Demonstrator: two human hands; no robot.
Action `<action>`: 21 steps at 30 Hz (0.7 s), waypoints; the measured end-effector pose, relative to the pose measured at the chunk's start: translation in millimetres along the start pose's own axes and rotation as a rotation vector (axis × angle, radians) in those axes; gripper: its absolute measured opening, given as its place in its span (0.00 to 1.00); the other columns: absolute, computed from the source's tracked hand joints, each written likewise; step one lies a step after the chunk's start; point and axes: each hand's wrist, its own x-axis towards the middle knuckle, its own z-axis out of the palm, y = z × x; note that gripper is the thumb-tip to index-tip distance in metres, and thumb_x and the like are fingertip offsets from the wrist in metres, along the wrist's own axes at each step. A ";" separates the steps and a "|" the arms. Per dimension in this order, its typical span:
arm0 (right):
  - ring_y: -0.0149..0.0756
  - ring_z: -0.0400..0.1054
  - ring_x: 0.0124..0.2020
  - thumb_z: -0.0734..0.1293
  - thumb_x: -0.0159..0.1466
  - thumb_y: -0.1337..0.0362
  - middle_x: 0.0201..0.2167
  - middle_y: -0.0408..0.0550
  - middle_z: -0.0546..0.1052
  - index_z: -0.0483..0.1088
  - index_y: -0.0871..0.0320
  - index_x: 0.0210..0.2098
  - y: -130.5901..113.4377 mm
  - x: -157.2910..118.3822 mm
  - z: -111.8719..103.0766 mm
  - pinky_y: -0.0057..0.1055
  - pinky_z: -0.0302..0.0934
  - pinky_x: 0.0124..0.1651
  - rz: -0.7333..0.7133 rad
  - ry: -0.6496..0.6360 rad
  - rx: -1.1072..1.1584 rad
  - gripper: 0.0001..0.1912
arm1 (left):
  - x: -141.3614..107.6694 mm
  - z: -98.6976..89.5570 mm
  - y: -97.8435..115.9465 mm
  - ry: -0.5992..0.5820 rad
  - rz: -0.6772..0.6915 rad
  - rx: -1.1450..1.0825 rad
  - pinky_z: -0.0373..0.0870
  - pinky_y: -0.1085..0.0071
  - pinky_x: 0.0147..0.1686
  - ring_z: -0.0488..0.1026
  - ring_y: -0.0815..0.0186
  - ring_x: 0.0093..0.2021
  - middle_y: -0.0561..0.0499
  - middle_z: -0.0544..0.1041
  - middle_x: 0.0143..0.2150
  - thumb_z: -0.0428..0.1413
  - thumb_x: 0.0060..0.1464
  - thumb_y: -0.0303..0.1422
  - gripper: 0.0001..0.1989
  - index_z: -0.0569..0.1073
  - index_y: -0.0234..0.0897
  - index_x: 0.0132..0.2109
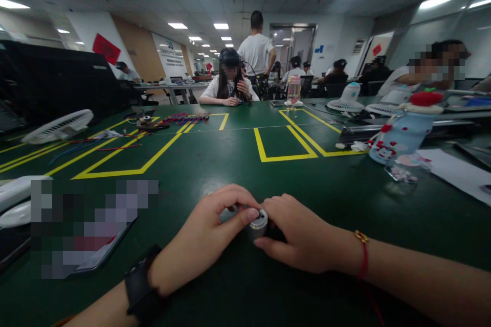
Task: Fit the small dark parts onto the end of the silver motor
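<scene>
A small silver cylinder that looks like a small electric motor [258, 231] stands upright on the green table, close in front of me. Its flat top shows dark holes. My left hand [217, 217] is closed on it, with the thumb and fingertips at its upper rim. From the other side, my right hand [301, 235] curls round it, thumb low on the near side and fingers on the far side. Both hands partly hide the motor's sides, and the right fingertips are out of sight behind it.
On the right stand a light blue bottle [401, 133] with a red top, a clear trinket [406, 169] and white paper [456, 171]. To the left lie a blurred flat packet [103, 242], loose wires [187, 119] and a white fan [59, 125]. A co-worker [230, 82] sits opposite.
</scene>
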 end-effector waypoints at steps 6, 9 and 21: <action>0.39 0.64 0.36 0.67 0.62 0.58 0.37 0.49 0.74 0.68 0.58 0.41 -1.0 -0.6 -2.8 0.36 0.55 0.40 0.014 -0.004 0.044 0.11 | 0.5 -16.8 -9.1 0.104 -0.061 -0.024 0.68 0.69 0.42 0.73 0.65 0.41 0.52 0.76 0.40 0.55 0.62 0.33 0.06 0.77 0.40 0.41; 0.40 0.64 0.37 0.67 0.62 0.58 0.38 0.49 0.74 0.68 0.58 0.42 -0.6 -1.5 -2.6 0.36 0.55 0.41 0.021 -0.009 0.053 0.12 | 0.9 -26.9 -17.4 -0.064 -0.085 0.046 0.68 0.67 0.45 0.73 0.64 0.42 0.51 0.76 0.41 0.57 0.60 0.34 0.07 0.79 0.41 0.40; 0.41 0.64 0.37 0.67 0.63 0.58 0.38 0.50 0.73 0.68 0.59 0.43 1.2 -1.1 -1.8 0.37 0.56 0.41 0.020 -0.028 0.051 0.13 | -2.0 -20.3 -38.0 -0.293 -0.022 0.154 0.65 0.64 0.50 0.71 0.62 0.46 0.52 0.75 0.43 0.61 0.57 0.36 0.05 0.82 0.48 0.40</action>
